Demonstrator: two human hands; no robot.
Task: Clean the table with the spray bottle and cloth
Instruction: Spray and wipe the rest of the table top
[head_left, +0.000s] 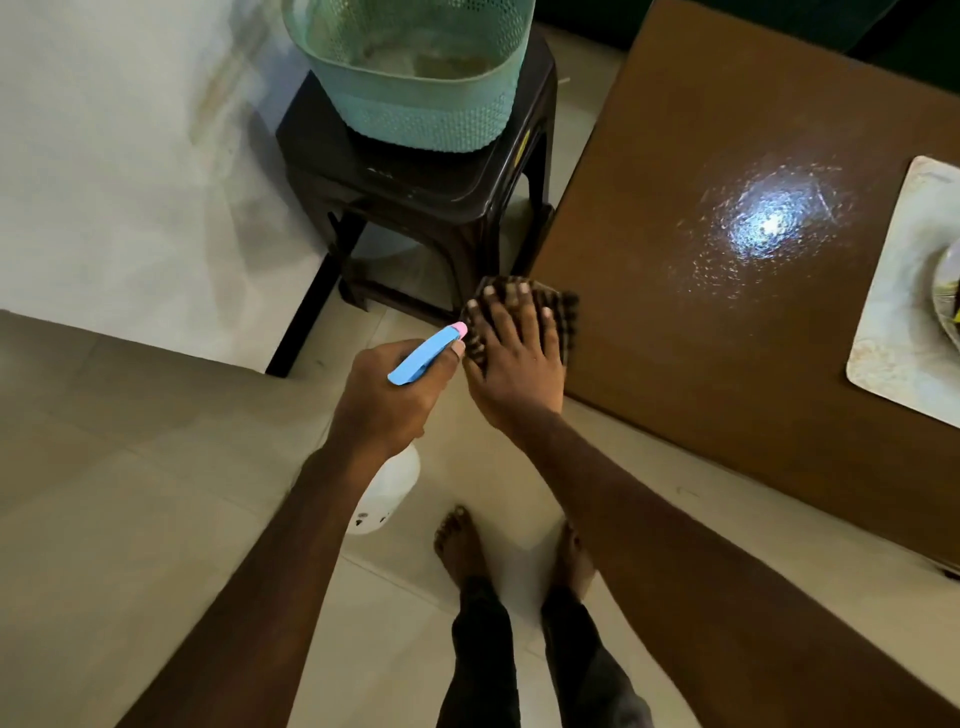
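The cloth (569, 319) is soft and light. It will bunch or slide on the smooth top unless it is pressed flat, so a spread palm on its middle is the best hold. It is dark with a pale check and looks folded into a small pad. It lies at the near left corner of the table (675, 374), slightly overhanging the edge. The right hand (514, 364) rests flat on it, fingers straight and splayed.

The spray bottle (423, 356) has a blue head, a pink nozzle and a pale, see-through body. It is likely light, rigid plastic, best held at the neck. It is just off that corner, over the floor, with the left hand (384, 400) wrapped round the neck.

Further in on the table, a wet patch (763, 228) glints, not yet wiped. At the table's right edge lies a mat (893, 332) with a plate (948, 280) on it. Beyond the left corner a dark stool (415, 202) carries a green basket (415, 104).
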